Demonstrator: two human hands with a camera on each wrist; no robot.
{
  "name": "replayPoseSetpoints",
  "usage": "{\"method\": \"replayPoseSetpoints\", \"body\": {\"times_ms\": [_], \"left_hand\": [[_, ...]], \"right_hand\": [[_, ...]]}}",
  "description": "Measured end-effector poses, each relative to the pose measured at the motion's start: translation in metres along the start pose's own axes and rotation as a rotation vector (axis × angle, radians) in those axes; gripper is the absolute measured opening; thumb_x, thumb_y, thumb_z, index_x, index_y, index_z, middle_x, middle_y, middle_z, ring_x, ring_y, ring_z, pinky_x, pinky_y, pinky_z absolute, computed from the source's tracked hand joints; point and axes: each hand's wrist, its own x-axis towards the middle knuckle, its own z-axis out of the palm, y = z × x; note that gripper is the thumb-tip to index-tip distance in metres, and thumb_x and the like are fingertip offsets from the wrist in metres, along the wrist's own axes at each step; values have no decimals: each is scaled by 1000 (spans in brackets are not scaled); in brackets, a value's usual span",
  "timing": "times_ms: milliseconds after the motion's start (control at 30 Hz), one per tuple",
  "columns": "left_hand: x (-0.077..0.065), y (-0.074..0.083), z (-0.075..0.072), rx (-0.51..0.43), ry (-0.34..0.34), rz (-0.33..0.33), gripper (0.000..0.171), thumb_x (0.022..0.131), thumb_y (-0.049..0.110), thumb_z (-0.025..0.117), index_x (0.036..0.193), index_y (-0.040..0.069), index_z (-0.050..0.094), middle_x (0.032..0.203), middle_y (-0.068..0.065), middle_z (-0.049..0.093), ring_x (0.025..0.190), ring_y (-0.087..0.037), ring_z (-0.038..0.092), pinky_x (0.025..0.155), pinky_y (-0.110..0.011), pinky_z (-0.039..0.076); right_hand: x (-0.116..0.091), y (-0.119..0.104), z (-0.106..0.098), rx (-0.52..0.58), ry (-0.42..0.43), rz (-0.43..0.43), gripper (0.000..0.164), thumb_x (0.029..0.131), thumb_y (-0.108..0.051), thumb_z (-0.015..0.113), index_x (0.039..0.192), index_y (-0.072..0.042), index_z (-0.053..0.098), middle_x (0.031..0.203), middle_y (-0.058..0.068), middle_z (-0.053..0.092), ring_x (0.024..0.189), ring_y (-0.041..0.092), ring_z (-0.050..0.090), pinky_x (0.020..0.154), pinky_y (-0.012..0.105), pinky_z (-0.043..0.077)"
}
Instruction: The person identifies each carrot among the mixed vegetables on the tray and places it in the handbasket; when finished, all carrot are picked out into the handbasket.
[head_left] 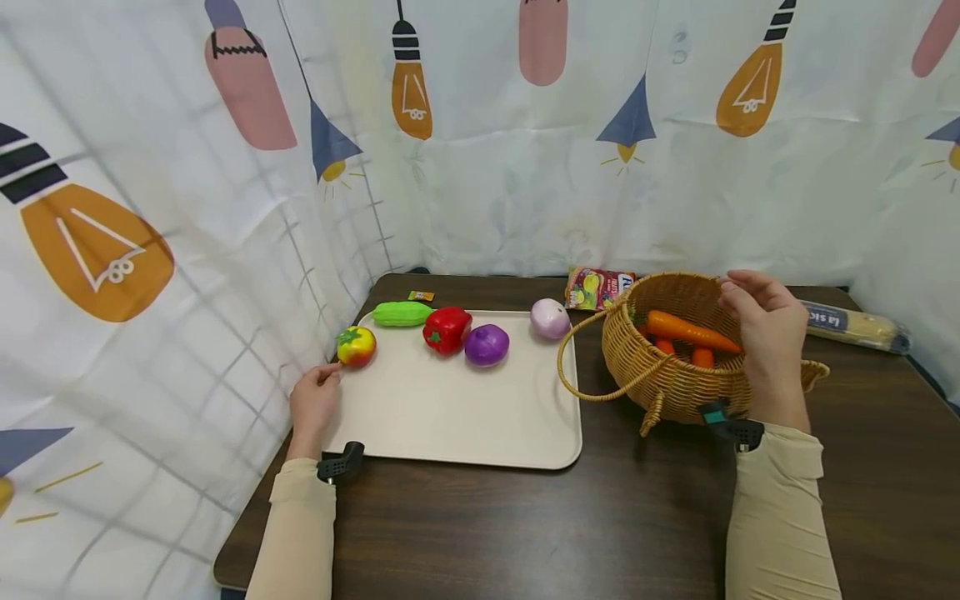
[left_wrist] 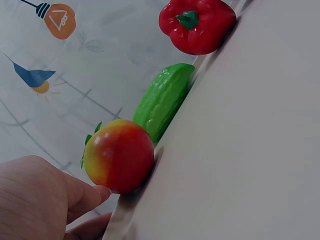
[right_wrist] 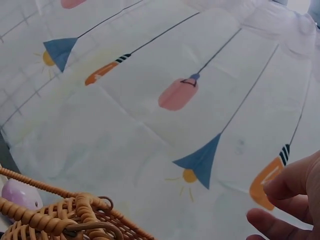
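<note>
My left hand is at the left rim of a cream tray, fingers loosely bent. In the left wrist view its thumb tip meets the underside of a red-yellow toy tomato; whether it presses is unclear. On the tray lie a green bumpy toy cucumber, a red bell pepper, a purple onion and a pale lilac onion. My right hand hovers at the right side of a wicker basket with several carrots. Thumb and fingers stand apart with nothing between them.
A colourful fruit-sweets bag lies behind the basket, and a packet of pasta to its right. A small orange packet is behind the tray. The basket's looped handle overhangs the tray's right edge. Printed curtains enclose the dark table.
</note>
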Motion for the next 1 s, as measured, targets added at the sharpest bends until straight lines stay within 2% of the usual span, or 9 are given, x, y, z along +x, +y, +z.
{"method": "replayPoseSetpoints", "body": {"times_ms": [300, 600, 700, 800, 867, 933, 1000], "left_hand": [[3, 3, 5, -6, -8, 3, 38, 101, 24, 44, 130, 5, 61, 131, -18, 58, 120, -34, 50, 99, -47, 39], [2, 3, 3, 9, -38, -2, 40, 102, 28, 43, 132, 7, 59, 133, -16, 57, 122, -34, 49, 99, -46, 39], [-1, 6, -2, 64, -99, 34, 43, 103, 28, 42, 137, 6, 55, 140, -18, 52, 128, -36, 45, 103, -49, 37], [-5, 12, -8, 162, -205, 75, 51, 103, 29, 40, 146, 1, 42, 149, -24, 40, 136, -42, 35, 108, -56, 31], [-8, 17, -10, 229, -246, 105, 56, 103, 29, 40, 149, -3, 34, 151, -28, 33, 138, -46, 30, 110, -59, 27], [-13, 25, -10, 286, -230, 143, 59, 102, 28, 41, 148, -7, 31, 150, -32, 32, 136, -49, 29, 109, -60, 26], [-19, 34, -8, 316, -147, 199, 57, 100, 25, 45, 144, -10, 35, 144, -34, 37, 132, -51, 33, 108, -60, 27]], "right_hand": [[-1, 2, -1, -10, -57, 9, 25, 88, -9, 71, 111, 1, 68, 98, 3, 68, 83, 12, 62, 75, 15, 53], [-3, 6, 8, -111, -99, -31, 31, 91, -13, 69, 114, 7, 64, 97, 0, 68, 82, 13, 61, 76, 15, 52], [-6, 7, 15, -131, -127, -41, 32, 92, -14, 67, 114, 8, 63, 98, 1, 68, 83, 13, 61, 77, 16, 51], [-11, 9, 23, -165, -161, -32, 29, 93, -17, 67, 114, 3, 64, 101, 0, 68, 87, 12, 60, 78, 15, 50], [-14, 10, 29, -197, -188, -32, 29, 93, -18, 66, 115, 1, 65, 103, 0, 67, 91, 11, 60, 79, 16, 50], [-16, 12, 33, -238, -212, -38, 28, 94, -19, 65, 115, -1, 65, 103, -2, 66, 94, 11, 59, 80, 16, 49], [-17, 12, 37, -275, -231, -48, 27, 95, -19, 64, 116, -2, 65, 103, -3, 66, 97, 10, 59, 82, 16, 48]]}}
